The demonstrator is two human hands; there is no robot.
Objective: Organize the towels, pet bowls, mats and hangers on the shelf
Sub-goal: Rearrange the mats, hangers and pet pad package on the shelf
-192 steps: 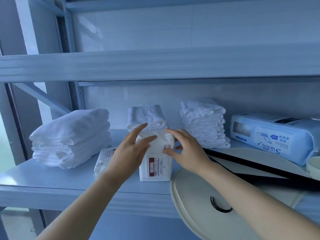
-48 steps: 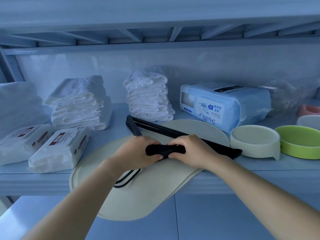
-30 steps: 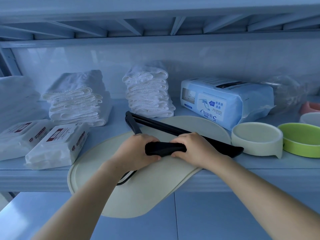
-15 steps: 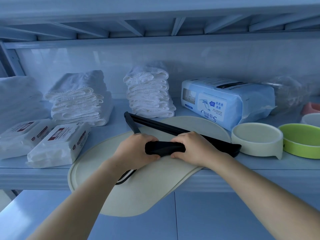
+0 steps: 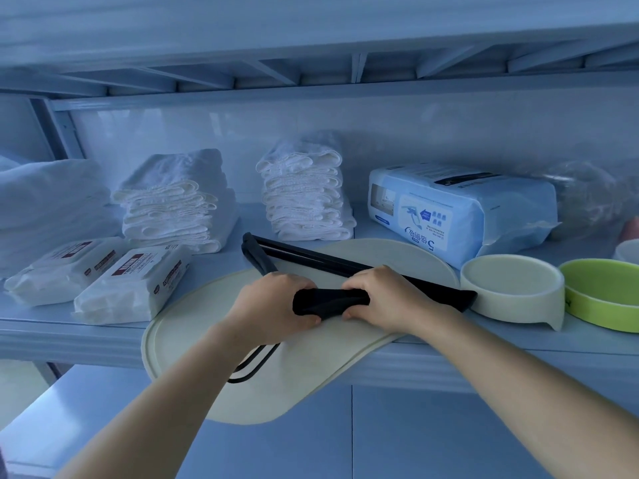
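Both grips have moved off the two white wipe packs (image 5: 131, 285) and onto the bundle of black plastic hangers (image 5: 331, 303). Over the last half second almost nothing shifts.

- **Grips:** left grip (image 5: 273, 305) and right grip (image 5: 390, 299) are curled tight round the thick middle of the bundle, side by side, with black showing between them.
- **Hangers:** they lie flat on the cream oval silicone mat (image 5: 311, 371), which overhangs the front lip of the grey metal shelf (image 5: 69, 340).
- **Long axis:** diagonal, with one end at the mat's far-left edge and the other at its right edge. That right end is touching or just short of the cream round pet bowl (image 5: 511, 288); can't tell which.
- **Hooks:** they point toward the person, out past the shelf front.
- **Right of the mat:** past the cream bowl sits a lime green bowl (image 5: 601, 295).
- **Behind the mat:** two stacks of folded white towels (image 5: 173, 209) and a pale blue plastic pack (image 5: 460, 209).
- **Left of the mat:** the wipe packs, lying flat.

Progress, my read: towels and packs look sorted. Hangers, mat and probably the bowls need a proper place yet, so roughly mid-task.
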